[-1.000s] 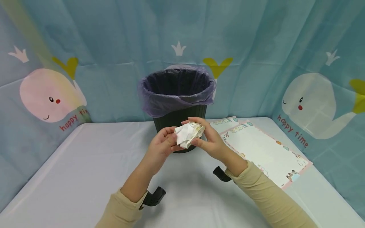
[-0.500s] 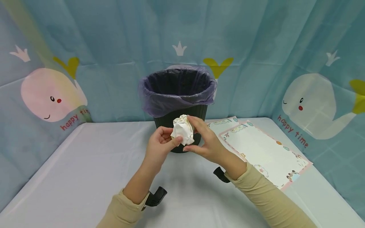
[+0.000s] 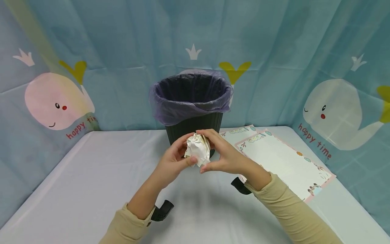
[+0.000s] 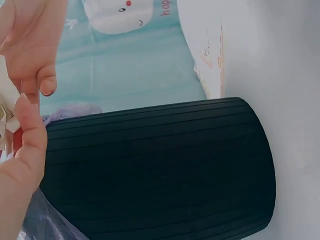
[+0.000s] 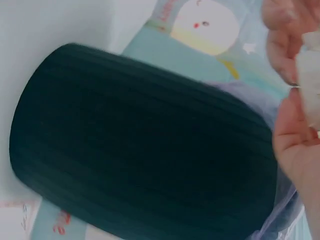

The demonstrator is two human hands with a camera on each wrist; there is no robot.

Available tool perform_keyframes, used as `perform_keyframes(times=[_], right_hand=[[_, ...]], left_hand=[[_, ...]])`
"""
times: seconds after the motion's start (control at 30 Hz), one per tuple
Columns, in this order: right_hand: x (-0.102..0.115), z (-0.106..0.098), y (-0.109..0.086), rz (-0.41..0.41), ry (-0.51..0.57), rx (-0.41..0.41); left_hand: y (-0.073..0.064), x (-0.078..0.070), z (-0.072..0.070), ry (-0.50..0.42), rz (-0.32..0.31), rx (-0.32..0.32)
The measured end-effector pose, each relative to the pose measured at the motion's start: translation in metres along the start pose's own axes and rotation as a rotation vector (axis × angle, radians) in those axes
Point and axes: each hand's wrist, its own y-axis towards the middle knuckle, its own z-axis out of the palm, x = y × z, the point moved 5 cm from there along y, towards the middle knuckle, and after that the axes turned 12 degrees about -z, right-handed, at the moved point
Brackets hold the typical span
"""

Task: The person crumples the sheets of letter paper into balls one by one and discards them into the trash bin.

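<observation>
A crumpled ball of white paper (image 3: 197,149) is held between both hands in front of the bin, above the table. My left hand (image 3: 170,162) grips it from the left, thumb on its near face and fingers behind. From the right, my right hand (image 3: 226,154) has its fingers curled over the top and back of the ball, its thumb at the lower right edge. At the edge of the left wrist view, part of the paper ball (image 4: 7,105) shows. In the right wrist view the paper ball (image 5: 310,85) is cut off by the frame.
Just behind the hands stands a dark ribbed trash bin (image 3: 195,123) lined with a purple bag (image 3: 189,110). Two flat printed sheets (image 3: 283,162) with pink borders overlap at the right. A printed blue curtain (image 3: 128,51) hangs behind the white table (image 3: 91,183).
The paper ball has been turned between the hands and is rounder than a second ago. Both hands have closed in around it and dropped slightly over the last half second.
</observation>
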Motion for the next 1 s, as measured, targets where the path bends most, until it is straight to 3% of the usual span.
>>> perform_keyframes(times=[0.17,0.43,0.7,0.87,1.0], right_hand=[[0.001,0.002,0.0,0.041,0.076,-0.05],[-0.002,0.008,-0.003,-0.03,0.122,-0.186],[-0.008,0.015,-0.006,0.078,0.203,-0.408],[-0.013,0.019,-0.007,0.104,0.322,-0.521],[-0.014,0.017,-0.012,0.126,0.285,-0.532]], left_hand=[[0.0,0.0,0.0,0.034,0.008,-0.083],[-0.002,0.001,0.001,0.021,-0.014,-0.271],[0.0,0.006,0.002,-0.054,0.002,-0.443],[0.005,0.005,0.0,-0.061,0.002,-0.49],[0.008,0.008,0.0,-0.043,-0.052,-0.433]])
